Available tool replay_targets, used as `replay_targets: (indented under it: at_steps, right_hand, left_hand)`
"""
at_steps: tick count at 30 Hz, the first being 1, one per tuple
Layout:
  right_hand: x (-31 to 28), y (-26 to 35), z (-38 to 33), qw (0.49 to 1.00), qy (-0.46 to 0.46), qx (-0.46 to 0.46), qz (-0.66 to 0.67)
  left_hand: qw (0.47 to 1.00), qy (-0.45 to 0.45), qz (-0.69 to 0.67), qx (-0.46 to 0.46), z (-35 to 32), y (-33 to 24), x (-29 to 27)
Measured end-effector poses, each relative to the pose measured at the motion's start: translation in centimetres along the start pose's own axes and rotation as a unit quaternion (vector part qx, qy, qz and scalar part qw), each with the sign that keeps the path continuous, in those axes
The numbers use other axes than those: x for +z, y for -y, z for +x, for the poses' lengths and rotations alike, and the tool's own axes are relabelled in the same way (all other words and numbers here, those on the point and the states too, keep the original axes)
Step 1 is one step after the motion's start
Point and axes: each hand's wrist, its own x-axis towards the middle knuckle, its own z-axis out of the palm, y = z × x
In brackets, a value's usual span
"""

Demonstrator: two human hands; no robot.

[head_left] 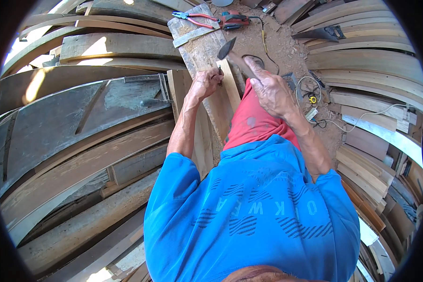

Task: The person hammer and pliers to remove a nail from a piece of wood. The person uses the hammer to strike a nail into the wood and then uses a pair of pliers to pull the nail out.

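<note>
In my right hand [271, 93] I grip a hammer [226, 48] by its wooden handle, its dark head raised a little beyond my left hand. My left hand [207, 83] is closed in a pinch on a thin dark nail [220, 69], held upright at the edge of a pale wooden strip [229, 87]. The fingers partly cover it. The strip lies over a wider worn plank [192, 49] in front of my legs. Close to my left forearm, another pale board [202, 136] runs toward me.
Red-handled pliers [199, 19] and a flat wood piece [194, 36] lie on the plank's far end. Beyond stands a corded red power tool [234, 19]. A handsaw [320, 34] rests at right, above a yellow tape measure [313, 99] and cables. Stacked boards [122, 47] line both sides.
</note>
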Motion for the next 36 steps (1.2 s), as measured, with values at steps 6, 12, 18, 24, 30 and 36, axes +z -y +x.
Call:
replay_targets:
  at_steps: [6,12,18,24,30,36]
  right_hand:
    - [-0.5,0.2,1.1,0.985,0.161,0.065,-0.007]
    - [1.1,-2.1,2.1,0.998,-0.015,0.043,0.036]
    - [-1.8,0.0,3.7,0.997,0.025,0.059,0.033]
    - [0.9,-3.9,1.7,0.987,0.132,0.083,-0.030]
    - [0.4,0.0,0.8,0.977,-0.070,0.167,0.110]
    - [1.0,-2.6,0.1,0.999,-0.011,0.019,0.028]
  left_hand:
    - [0.997,0.009,0.070,-0.004,0.2,1.0,-0.4]
    - [1.000,0.012,0.009,0.006,0.6,0.4,0.1]
    - [0.998,0.032,0.049,-0.031,0.2,-0.2,-0.4]
    - [0.995,0.074,0.056,0.025,1.1,0.4,-0.4]
    - [0.996,0.067,0.042,0.028,1.0,-1.2,-0.5]
    - [0.997,0.065,0.036,0.032,1.5,0.0,-0.5]
